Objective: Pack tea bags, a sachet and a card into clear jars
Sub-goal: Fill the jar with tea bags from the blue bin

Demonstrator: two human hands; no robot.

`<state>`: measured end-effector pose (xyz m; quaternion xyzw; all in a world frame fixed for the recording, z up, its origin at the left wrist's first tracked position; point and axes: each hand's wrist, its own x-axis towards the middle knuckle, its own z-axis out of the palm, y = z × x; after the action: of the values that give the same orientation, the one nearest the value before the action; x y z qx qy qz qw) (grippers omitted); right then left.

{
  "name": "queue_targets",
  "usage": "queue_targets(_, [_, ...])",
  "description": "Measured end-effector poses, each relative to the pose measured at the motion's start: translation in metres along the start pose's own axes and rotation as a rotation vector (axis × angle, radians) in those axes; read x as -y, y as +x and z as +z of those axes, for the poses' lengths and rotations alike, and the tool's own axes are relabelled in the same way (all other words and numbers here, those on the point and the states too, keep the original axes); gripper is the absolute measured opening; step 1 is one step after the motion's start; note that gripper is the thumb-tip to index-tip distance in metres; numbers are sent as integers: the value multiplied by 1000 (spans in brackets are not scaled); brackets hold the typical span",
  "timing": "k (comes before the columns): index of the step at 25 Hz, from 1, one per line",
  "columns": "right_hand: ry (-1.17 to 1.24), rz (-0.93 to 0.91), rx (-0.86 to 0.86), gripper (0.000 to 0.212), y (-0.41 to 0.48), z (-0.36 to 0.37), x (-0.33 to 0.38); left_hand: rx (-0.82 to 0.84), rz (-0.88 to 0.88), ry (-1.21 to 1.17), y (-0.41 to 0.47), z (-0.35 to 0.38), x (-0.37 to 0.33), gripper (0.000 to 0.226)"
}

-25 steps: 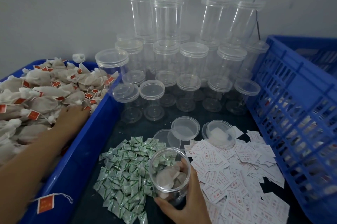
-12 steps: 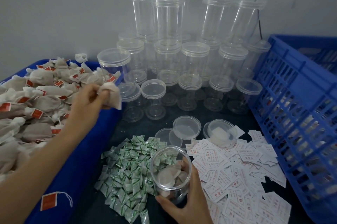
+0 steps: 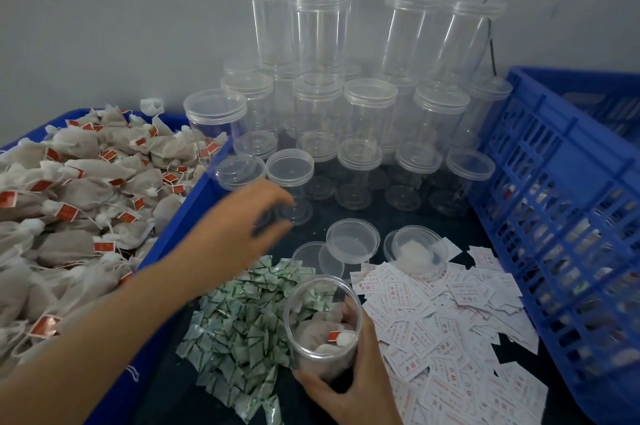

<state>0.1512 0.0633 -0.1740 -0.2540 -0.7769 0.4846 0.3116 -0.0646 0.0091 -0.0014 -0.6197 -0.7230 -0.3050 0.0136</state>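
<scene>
My right hand (image 3: pixel 356 390) grips an open clear jar (image 3: pixel 306 360) near the front of the table, tilted toward me. Several tea bags (image 3: pixel 313 331) lie inside it, one with a red tag on top. My left hand (image 3: pixel 242 216) hovers blurred above the table between the jar and the blue bin (image 3: pixel 194 206), its fingers loosely spread and holding nothing. The bin at the left is heaped with tea bags (image 3: pixel 86 199). Green sachets (image 3: pixel 242 320) are piled left of the jar and white cards (image 3: pixel 450 320) lie to its right.
Empty lidded jars (image 3: pixel 370 119) stand stacked against the back wall. Loose lids (image 3: pixel 351 241) lie behind the sachets, and one lid (image 3: pixel 415 251) rests over something white. A blue slatted crate (image 3: pixel 561 216) walls off the right side.
My left hand carried a tea bag from the bin toward the jar and now holds nothing. A tea bag with a red tag now lies on top inside the jar. My right hand kept its grip.
</scene>
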Motion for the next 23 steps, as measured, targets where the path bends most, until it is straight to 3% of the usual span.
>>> queue_targets(1, [-2,-4,-1,103,-1,0,1,-138,-66,58,8,-7,22,25])
queue_targets(3, [1,-6,-2,102,0,-1,2,-290,-388,178,18,-19,78,34])
queue_targets(5, [-1,-6,-1,101,1,-1,3,-181,-717,273,7,-24,131,47])
queue_targets(6, [-5,-6,-1,101,1,-2,3,-59,-785,325,-4,-22,152,48])
queue_targets(8, [-3,-7,-2,101,1,-1,2,213,-769,478,-23,-15,179,45])
queue_targets(10, [0,-3,0,100,2,-2,2,384,-677,610,-24,-8,188,41])
queue_targets(12, [4,-2,0,99,2,-2,2,371,-657,655,-17,-6,182,33])
queue_targets(14, [13,0,-4,99,3,-3,2,148,-614,645,-12,-8,179,22])
queue_targets(16, [13,2,4,101,3,-3,3,-216,-581,423,-13,-14,164,18])
queue_targets(18, [8,5,9,103,3,-2,3,-480,-590,55,-9,-21,136,20])
queue_targets(20, [7,2,13,103,3,-2,3,-537,-568,-175,0,-25,101,14])
queue_targets(23, [7,-2,9,102,2,-2,3,-381,-446,-433,4,-18,36,5])
